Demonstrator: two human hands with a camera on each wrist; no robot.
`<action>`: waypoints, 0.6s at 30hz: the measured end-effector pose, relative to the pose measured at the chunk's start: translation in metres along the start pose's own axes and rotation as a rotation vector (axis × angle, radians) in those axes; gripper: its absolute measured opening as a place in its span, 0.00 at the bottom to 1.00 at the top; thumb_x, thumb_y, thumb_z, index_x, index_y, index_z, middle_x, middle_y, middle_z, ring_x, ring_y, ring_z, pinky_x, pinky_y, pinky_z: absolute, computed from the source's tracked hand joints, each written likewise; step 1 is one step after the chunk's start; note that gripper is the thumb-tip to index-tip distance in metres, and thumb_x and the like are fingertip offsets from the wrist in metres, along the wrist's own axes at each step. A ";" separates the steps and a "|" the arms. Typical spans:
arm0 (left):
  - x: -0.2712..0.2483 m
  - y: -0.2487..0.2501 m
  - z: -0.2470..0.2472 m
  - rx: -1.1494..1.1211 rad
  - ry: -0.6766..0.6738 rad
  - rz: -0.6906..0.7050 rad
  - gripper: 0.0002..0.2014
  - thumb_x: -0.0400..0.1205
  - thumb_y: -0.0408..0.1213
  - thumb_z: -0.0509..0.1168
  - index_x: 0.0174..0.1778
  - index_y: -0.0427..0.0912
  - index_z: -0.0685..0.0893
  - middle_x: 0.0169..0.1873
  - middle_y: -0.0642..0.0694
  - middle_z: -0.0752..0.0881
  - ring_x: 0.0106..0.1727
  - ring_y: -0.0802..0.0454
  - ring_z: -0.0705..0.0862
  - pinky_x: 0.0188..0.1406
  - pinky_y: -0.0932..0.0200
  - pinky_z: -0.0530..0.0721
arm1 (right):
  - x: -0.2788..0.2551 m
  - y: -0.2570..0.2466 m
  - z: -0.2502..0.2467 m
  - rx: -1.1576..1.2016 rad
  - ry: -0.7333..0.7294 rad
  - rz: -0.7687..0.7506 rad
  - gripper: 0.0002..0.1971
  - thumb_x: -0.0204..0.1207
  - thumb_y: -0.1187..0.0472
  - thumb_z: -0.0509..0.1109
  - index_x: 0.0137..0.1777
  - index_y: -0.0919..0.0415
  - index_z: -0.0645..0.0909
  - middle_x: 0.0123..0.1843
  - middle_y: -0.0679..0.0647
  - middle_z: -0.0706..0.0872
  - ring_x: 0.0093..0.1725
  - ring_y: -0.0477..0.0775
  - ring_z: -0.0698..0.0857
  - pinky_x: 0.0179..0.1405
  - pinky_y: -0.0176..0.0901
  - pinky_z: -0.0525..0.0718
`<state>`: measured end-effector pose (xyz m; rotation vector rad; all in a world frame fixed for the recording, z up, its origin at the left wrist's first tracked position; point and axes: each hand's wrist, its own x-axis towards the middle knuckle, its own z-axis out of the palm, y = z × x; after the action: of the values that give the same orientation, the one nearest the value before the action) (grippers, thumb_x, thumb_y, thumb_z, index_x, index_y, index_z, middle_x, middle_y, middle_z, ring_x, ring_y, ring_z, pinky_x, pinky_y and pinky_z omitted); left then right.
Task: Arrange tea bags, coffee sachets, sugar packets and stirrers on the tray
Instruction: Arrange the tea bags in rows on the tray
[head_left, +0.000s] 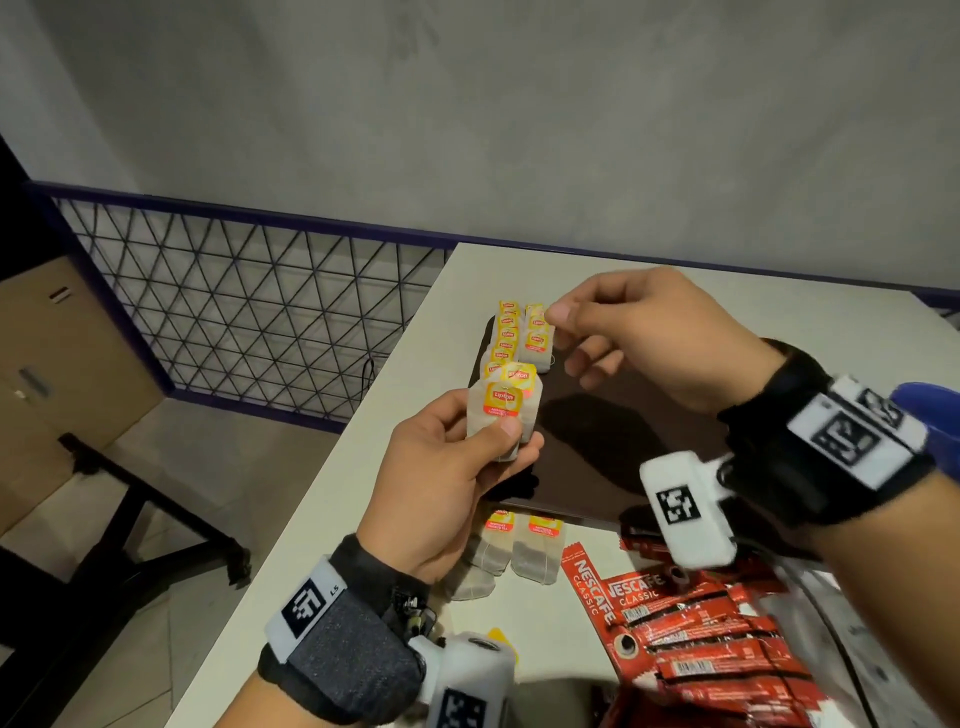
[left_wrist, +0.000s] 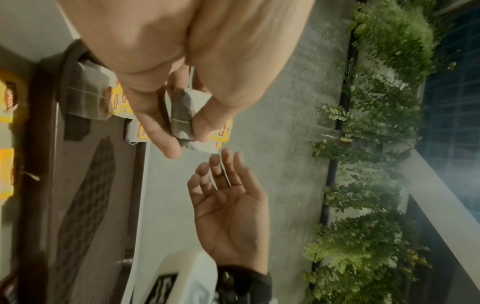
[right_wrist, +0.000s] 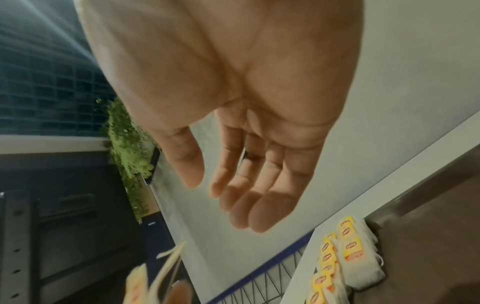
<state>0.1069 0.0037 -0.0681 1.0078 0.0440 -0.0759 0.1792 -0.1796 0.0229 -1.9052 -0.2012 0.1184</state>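
My left hand (head_left: 498, 431) pinches a small stack of tea bags (head_left: 503, 402) with yellow tags, held just above the near left corner of the dark brown tray (head_left: 613, 415). The left wrist view shows thumb and fingers of my left hand (left_wrist: 184, 133) clamped on the stacked tea bags (left_wrist: 182, 115). Two rows of tea bags (head_left: 519, 332) lie along the tray's far left side. My right hand (head_left: 566, 332) hovers beside those rows, fingers relaxed and empty; the right wrist view shows the right hand (right_wrist: 228, 195) with a bare palm above the rows of tea bags (right_wrist: 350, 257).
Loose tea bags (head_left: 519, 545) lie on the white table (head_left: 415, 519) in front of the tray. Red coffee sachets (head_left: 701, 629) are heaped at the near right. The table's left edge drops to the floor, with a lattice railing (head_left: 249, 291) behind it.
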 end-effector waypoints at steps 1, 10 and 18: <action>0.000 0.000 0.001 0.009 -0.006 0.009 0.13 0.83 0.23 0.69 0.64 0.29 0.85 0.54 0.33 0.93 0.56 0.34 0.93 0.53 0.53 0.92 | -0.011 0.002 0.002 0.027 -0.006 -0.003 0.07 0.82 0.59 0.77 0.52 0.64 0.90 0.43 0.59 0.92 0.38 0.56 0.90 0.37 0.47 0.88; -0.006 -0.002 0.005 0.117 -0.061 0.067 0.17 0.77 0.24 0.74 0.60 0.29 0.80 0.50 0.34 0.92 0.48 0.44 0.93 0.51 0.49 0.92 | -0.059 0.029 0.020 0.044 0.001 -0.009 0.09 0.80 0.52 0.78 0.52 0.56 0.94 0.43 0.56 0.95 0.40 0.51 0.92 0.46 0.55 0.89; -0.011 0.003 0.010 0.132 -0.085 -0.038 0.09 0.83 0.25 0.71 0.57 0.33 0.80 0.50 0.29 0.93 0.47 0.33 0.94 0.39 0.54 0.94 | -0.064 0.032 0.018 0.035 0.037 -0.094 0.06 0.80 0.55 0.78 0.53 0.54 0.94 0.44 0.56 0.95 0.44 0.59 0.93 0.43 0.48 0.91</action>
<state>0.0958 -0.0023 -0.0593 1.1344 -0.0198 -0.1581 0.1162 -0.1858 -0.0145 -1.8589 -0.2612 0.0235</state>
